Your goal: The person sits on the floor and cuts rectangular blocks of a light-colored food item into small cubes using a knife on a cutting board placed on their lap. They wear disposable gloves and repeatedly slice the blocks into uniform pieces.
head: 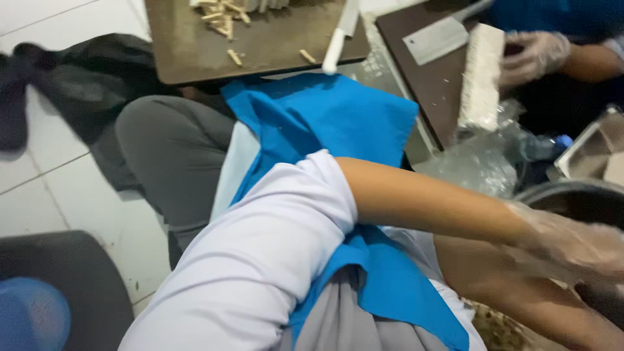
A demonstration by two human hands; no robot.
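Clear plastic gloves on both hands, left hand [572, 244] and right hand [601, 286], reaching over a dark round basin [572, 195]. Grip blurred, impossible to tell. Brown cutting board [260, 45] well apart.

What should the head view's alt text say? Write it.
Two gloved hands, left above right, reach toward a dark pot at right. Ahead, a knife lies on a brown board; a co-worker's gloved hand holds a white block.

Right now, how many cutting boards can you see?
2. One brown cutting board sits at top centre with pale cut sticks and a white-handled knife; a darker board at top right holds a cleaver. More may lie outside view.
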